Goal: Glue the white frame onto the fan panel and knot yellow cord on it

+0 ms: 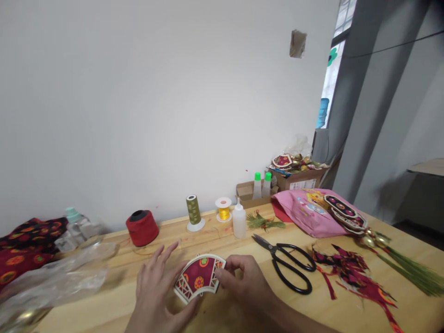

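A fan-shaped ornament (pixel 204 274) with a pale cut-out frame and dark red flowered fabric is held low over the table, tilted, with small rings on its upper and lower edges. My left hand (pixel 156 286) holds its left end between thumb and index finger, the other fingers stretched out. At its right end, my right hand (pixel 244 280) pinches the frame between thumb and curled fingers. Black-handled scissors (pixel 284 263) lie just right of my right hand, blades partly open. Beyond the ornament stands a white squeeze bottle (pixel 239 221).
Along the wall stand a red thread cone (pixel 142 228), a green thread spool (pixel 193 212) and a yellow cord spool (pixel 224 210). Fabric scraps (pixel 357 275), a pink bag (pixel 308 215) and green tassels (pixel 412 270) lie right. Clear plastic (pixel 76 268) lies left.
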The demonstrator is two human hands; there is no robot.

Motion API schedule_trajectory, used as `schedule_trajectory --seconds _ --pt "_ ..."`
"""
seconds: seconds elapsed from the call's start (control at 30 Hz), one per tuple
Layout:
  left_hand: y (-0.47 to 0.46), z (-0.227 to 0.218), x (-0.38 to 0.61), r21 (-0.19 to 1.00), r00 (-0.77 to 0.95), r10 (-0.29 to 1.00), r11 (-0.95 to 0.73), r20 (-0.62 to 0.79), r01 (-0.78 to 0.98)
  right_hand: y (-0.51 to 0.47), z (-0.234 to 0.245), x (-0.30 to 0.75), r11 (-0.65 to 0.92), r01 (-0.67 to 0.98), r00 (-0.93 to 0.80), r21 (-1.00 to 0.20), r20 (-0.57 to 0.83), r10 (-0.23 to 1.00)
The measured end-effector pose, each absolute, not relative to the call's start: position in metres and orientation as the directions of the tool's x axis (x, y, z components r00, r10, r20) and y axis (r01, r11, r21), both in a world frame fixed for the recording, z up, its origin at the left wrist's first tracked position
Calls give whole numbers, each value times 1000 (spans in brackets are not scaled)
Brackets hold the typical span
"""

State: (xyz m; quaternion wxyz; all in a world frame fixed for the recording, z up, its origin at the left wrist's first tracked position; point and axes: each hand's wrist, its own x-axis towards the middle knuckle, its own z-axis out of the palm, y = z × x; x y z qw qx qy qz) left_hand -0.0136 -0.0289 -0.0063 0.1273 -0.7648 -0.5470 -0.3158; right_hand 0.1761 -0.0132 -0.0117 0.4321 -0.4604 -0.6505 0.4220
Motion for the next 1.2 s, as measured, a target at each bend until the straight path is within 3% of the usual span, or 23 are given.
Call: schedule_trajectory --seconds 0.2,0.33,0.4,0.47,0.57,0.63,0.73,0.8,1.2 --pt "-29 -4 -10 111 206 710 -372 673 922 -15 -8 174 150 122 -183 -981 126 975" --pt "-28 -8 -12 191 160 747 -361 645 913 -16 -2 174 110 95 -172 -989 93 981" --pt "-27 -9 -14 343 75 796 -341 600 875 -14 0 175 87 45 -166 -995 79 983" --pt "-27 -8 -16 571 -46 870 -282 491 771 -12 0 176 49 -17 -171 -999 52 984" --pt "-27 -2 -16 873 -118 966 -151 230 463 -9 0 178 22 -75 -184 -997 36 982" --pt "-27 4 -15 980 -96 992 -64 83 188 -7 0 179 17 -92 -184 -996 34 982" --pt "-28 11 -12 990 -89 994 46 -58 -136 -6 -1 179 22 -102 -187 -995 40 982" --pt "-29 12 -11 972 -87 990 92 -113 -216 -6 -3 178 28 -101 -201 -994 48 978" --pt "-23 0 -13 962 -192 971 93 -145 -257 -4 -8 174 82 -60 -237 -995 94 967"
